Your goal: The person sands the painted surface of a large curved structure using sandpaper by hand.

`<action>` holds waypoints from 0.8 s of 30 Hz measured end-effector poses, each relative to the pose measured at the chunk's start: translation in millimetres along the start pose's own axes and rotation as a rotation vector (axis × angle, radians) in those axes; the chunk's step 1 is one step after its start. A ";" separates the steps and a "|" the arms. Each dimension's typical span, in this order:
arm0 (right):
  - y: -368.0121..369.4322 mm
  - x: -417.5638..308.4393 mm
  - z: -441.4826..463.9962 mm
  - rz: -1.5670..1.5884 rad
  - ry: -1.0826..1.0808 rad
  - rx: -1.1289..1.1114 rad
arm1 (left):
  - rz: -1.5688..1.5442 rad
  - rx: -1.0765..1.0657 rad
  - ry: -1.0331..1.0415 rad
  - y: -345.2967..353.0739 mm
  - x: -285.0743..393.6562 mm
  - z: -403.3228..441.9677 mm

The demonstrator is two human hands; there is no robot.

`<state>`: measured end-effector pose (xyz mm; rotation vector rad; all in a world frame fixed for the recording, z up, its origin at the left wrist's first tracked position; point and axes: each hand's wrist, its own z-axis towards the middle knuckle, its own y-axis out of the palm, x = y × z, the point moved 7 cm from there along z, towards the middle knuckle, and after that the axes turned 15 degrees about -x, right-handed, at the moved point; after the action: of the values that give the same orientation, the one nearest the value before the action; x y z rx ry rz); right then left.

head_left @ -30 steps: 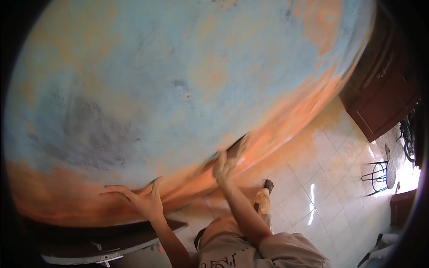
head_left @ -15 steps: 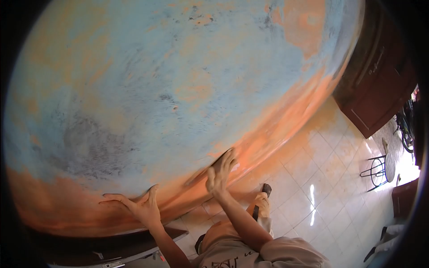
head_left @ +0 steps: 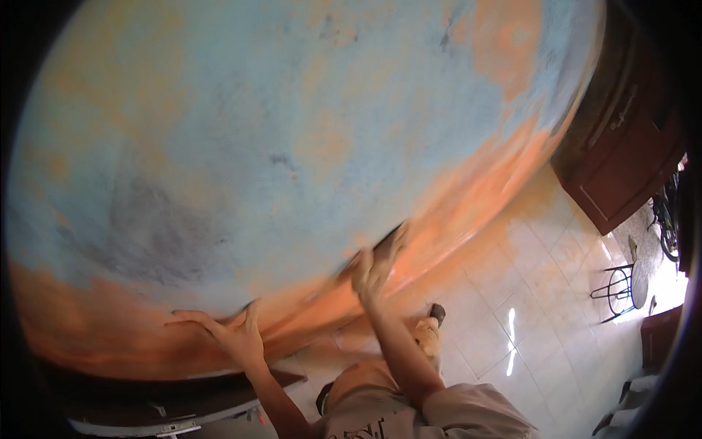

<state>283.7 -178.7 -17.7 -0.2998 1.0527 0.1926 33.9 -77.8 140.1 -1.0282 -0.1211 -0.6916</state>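
A large curved shell (head_left: 278, 132), patched in pale blue, orange and grey, fills most of the view. My left hand (head_left: 238, 340) lies against its lower orange edge with thumb and fingers spread wide. A small dark strip shows between them, perhaps only shadow. Farther right, my right hand (head_left: 376, 271) presses a dark, thin piece of what looks like sandpaper (head_left: 390, 238) flat on the orange band near the rim. Motion blurs that hand, and its palm side is hidden.
Orange dust covers part of the tiled floor (head_left: 504, 293). Brown wooden cabinets (head_left: 614, 161) stand at the right, with a round stool (head_left: 625, 289) beyond. A dark panel with a pale metal edge (head_left: 175, 424) lies below the shell. My shoe (head_left: 437, 314) is on the tiles.
My right hand has slid up and to the right along the orange band with the sandpaper. My left hand stays in nearly the same place. The view has shifted slightly.
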 end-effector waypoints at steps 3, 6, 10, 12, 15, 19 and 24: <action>38.6 14.5 -63.3 -0.102 -0.115 -0.115 | -0.181 -0.074 -0.004 9.0 -6.7 -0.6; 3.6 0.7 -12.4 0.036 0.049 -0.049 | -0.187 -0.050 -0.012 7.2 -10.1 -2.8; 5.1 9.4 -4.3 -0.037 -0.023 -0.025 | -0.121 -0.031 0.017 1.6 -2.5 -3.2; 28.5 8.6 -50.4 -0.048 -0.052 -0.077 | -0.188 -0.053 0.045 4.6 1.0 -2.1; 31.9 25.0 -51.4 -0.095 -0.035 -0.202 | -0.189 -0.056 0.035 7.5 -3.8 -1.3; 4.4 15.2 3.6 0.080 0.046 -0.031 | -0.082 -0.021 0.037 3.3 -3.2 -1.2; 40.1 4.5 -64.7 -0.027 -0.090 -0.093 | -0.229 -0.070 0.056 8.9 -2.6 -0.8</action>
<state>220.7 -162.4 -57.5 -0.3861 0.9522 0.2291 36.9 -74.3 132.0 -1.0705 -0.1689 -0.9374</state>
